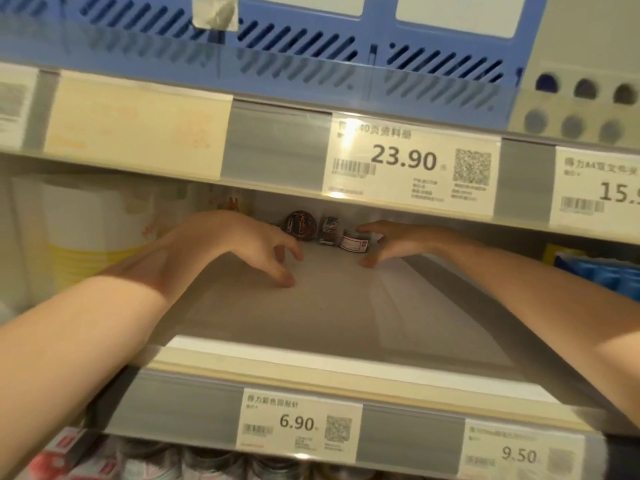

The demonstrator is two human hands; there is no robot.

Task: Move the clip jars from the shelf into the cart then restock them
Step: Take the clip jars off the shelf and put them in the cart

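Clip jars, shelf rear: left hand, right hand both loosely spread, empty; reach deeper, grip upright jars singly, avoid toppling neighbours

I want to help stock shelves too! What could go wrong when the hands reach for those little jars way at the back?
1. The clip jars sit close together at the back of the shelf; the right hand, nearest the labelled jar, could knock its neighbours over.
2. One jar seems to be on its side and might roll.
3. The upper shelf edge hangs low, so the left hand could bump it.
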